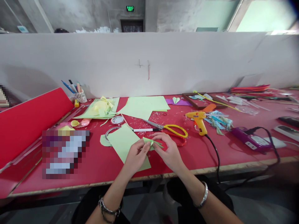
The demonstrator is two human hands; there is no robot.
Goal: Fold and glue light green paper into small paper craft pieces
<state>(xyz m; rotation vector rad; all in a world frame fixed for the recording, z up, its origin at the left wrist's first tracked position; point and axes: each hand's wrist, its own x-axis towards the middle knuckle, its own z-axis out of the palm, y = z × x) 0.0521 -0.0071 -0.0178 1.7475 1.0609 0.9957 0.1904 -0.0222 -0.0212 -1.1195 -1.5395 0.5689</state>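
Observation:
Between my two hands is a small folded piece of green paper (149,140), pleated and pinched at its middle. My left hand (137,153) pinches its near left side between thumb and fingers. On the right side, my right hand (168,152) closes thumb and fingers on the same paper. Beneath them lies a light green paper sheet (123,143) on the red table. Just beyond my hands are scissors (175,129) with yellow and red handles and a white marker (143,130) with a black cap.
A yellow glue gun (198,121) with a black cord lies at the right, near a purple power strip (251,141). Larger green sheets (142,105) lie toward the white partition (112,62). A pen cup (80,95) and red board (32,121) are at the left.

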